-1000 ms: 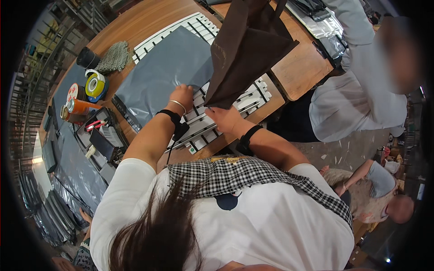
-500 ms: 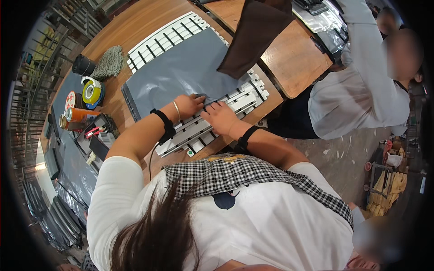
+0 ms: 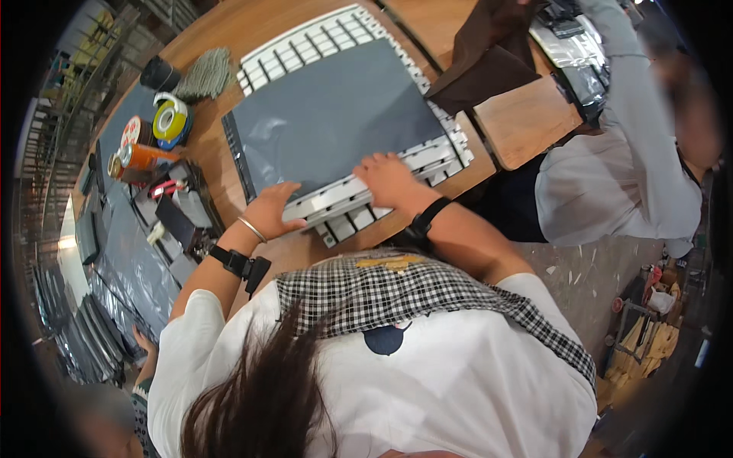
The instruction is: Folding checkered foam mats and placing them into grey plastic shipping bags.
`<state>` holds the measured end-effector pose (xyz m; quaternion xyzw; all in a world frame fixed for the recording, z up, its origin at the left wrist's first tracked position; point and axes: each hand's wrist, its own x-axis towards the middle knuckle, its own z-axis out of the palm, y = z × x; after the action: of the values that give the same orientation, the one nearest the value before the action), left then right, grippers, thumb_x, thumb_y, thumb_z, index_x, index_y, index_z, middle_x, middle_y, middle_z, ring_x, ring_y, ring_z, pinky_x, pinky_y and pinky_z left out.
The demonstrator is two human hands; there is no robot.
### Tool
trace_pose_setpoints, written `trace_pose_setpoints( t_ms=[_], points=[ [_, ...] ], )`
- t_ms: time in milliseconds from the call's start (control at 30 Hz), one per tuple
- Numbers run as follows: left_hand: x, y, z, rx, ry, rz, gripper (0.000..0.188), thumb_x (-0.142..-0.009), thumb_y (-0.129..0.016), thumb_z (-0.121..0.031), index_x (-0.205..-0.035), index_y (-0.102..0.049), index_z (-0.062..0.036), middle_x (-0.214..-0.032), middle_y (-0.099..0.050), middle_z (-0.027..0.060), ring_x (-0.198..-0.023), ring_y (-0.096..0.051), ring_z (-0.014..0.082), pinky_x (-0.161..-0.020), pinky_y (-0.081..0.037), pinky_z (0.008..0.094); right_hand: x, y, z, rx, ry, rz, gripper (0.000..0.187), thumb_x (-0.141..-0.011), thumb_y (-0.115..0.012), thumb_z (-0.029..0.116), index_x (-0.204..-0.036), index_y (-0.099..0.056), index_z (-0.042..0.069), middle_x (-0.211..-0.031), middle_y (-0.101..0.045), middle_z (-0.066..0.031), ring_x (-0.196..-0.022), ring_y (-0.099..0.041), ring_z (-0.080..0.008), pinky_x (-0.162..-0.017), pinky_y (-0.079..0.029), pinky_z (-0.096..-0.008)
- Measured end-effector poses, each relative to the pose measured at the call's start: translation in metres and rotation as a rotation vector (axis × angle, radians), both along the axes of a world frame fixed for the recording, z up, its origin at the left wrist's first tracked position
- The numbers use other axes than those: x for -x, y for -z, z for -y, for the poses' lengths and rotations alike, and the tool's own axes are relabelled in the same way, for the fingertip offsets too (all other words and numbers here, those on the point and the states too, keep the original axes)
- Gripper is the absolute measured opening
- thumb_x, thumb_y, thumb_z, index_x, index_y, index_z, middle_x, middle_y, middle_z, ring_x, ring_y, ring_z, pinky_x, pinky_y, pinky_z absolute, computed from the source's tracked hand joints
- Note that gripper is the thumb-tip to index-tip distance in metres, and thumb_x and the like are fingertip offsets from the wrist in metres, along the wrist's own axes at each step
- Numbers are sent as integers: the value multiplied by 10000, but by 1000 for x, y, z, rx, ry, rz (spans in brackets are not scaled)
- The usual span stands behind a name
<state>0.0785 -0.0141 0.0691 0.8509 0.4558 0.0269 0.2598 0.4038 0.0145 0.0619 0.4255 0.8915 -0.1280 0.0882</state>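
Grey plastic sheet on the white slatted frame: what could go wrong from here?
The grey plastic sheet could shift or crease if the left hand or right hand, both at its near edge, drags it. The brown fabric, close to its right side, might snag it. The white slatted frame lies near the edge of the table, so a pull could slide it off.

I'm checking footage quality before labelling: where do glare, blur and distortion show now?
Head view: a pale glare patch on the grey plastic sheet, brighter reflections on the shiny plastic packaging; head view, right edge: the head of the co-worker is blurred; head view, left: the edge of the wooden table bends.
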Motion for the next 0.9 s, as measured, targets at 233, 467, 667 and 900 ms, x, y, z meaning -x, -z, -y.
trace_pose_setpoints(
  t_ms=[233, 467, 667, 900],
  points=[
    [-34, 24, 58, -302, -70, -219, 852, -636, -848, -201, -1387, -458, -94, -1116, -571, 128, -1021, -579, 319, -898, -524, 419, 2, -2, 0, 102, -58, 18, 599, -662, -842, 251, -1207, -635, 112, -1162, -626, -105, -1163, -586, -293, -949, -493, -455],
    [-19, 24, 32, -30, -110, -210, 840, -630, -867, -267, -1367, -493, -121, -1169, -572, 129, -1108, -567, 345, -904, -536, 430, 16, -13, 0, 36, 0, 31, 589, -681, -805, 231, -1221, -605, 102, -1217, -588, -115, -1216, -541, -304, -1008, -436, -525],
    [-34, 7, 20, -150, -228, -184, 944, -602, -872, -305, -1455, -497, -154, -1303, -524, 147, -1215, -490, 356, -1039, -430, 475, 22, -5, -22, -119, -40, 0, 764, -737, -838, 367, -1385, -521, 115, -1339, -523, -132, -1299, -467, -309, -1047, -364, -543],
    [-25, 15, -28, -157, -166, -303, 945, -628, -873, -222, -1469, -447, -154, -1204, -562, 148, -1135, -565, 357, -977, -475, 452, 21, 16, -37, -300, -43, -147, 815, -696, -883, 343, -1385, -512, 115, -1250, -585, -112, -1239, -518, -299, -1036, -368, -545]
  ],
)
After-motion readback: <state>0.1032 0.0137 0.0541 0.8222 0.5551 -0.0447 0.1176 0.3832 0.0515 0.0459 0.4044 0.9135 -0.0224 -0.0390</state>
